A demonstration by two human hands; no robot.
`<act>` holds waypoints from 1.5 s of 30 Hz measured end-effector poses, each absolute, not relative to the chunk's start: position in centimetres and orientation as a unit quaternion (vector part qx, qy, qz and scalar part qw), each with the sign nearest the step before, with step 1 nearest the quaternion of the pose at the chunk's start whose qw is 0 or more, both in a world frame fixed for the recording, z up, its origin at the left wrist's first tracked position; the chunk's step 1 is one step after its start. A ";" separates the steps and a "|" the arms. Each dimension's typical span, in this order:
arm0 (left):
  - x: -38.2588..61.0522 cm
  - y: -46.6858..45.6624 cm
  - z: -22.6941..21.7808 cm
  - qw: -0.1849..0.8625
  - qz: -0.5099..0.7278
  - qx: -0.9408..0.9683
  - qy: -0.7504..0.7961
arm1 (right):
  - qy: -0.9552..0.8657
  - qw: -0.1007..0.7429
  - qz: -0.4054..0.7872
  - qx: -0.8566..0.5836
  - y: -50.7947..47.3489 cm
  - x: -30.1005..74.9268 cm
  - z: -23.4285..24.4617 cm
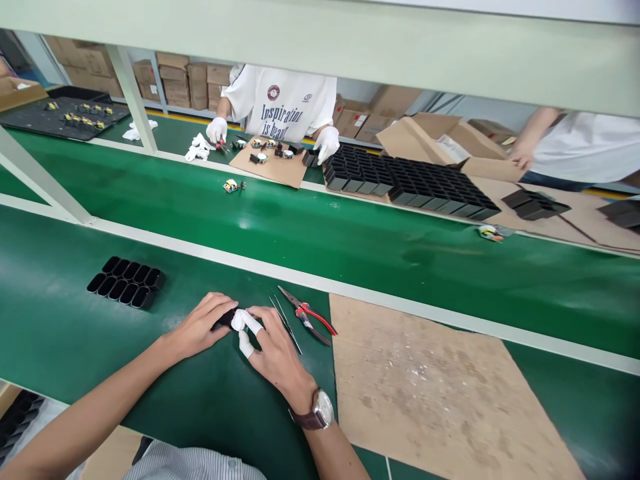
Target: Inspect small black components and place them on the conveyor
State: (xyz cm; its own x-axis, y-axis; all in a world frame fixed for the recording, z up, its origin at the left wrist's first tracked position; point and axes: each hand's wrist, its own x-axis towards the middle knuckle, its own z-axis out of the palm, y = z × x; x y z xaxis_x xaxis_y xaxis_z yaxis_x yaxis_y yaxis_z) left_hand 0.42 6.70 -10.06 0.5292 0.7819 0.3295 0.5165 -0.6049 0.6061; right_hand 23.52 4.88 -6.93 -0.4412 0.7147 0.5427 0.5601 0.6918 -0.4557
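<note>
My left hand (206, 325) is closed around a small black plastic case (226, 319), steadying it on the green bench. My right hand (275, 347), with white finger cots on its thumb and forefinger, pinches a white rounded piece (239, 321) at the case's right end. What lies beneath that piece is hidden by the fingers. Just right of this hand lie metal tweezers (286, 325) and long-nose pliers (307, 315) with red and black handles.
A block of black cases (125, 281) stands on the left. Stained cardboard (425, 380) covers the bench at right. Beyond a pale rail (215, 260) runs a green belt (300, 233) bearing small electronic assemblies (233, 186). Across it, a gloved co-worker (285, 100) works beside rows of black cases (410, 183).
</note>
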 end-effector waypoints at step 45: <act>0.1 6.2 -9.1 0.362 0.313 0.768 0.426 | -0.828 0.354 0.143 -0.411 5.4 24.9 -8.1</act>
State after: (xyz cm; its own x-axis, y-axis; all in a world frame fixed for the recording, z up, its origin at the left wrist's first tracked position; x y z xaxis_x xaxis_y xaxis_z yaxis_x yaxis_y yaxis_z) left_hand 0.15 6.24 -9.07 0.4422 0.8801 0.1728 0.4276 -0.3762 0.8220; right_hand 24.91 5.43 -8.13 -0.4115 0.7812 0.4694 0.5785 0.6219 -0.5279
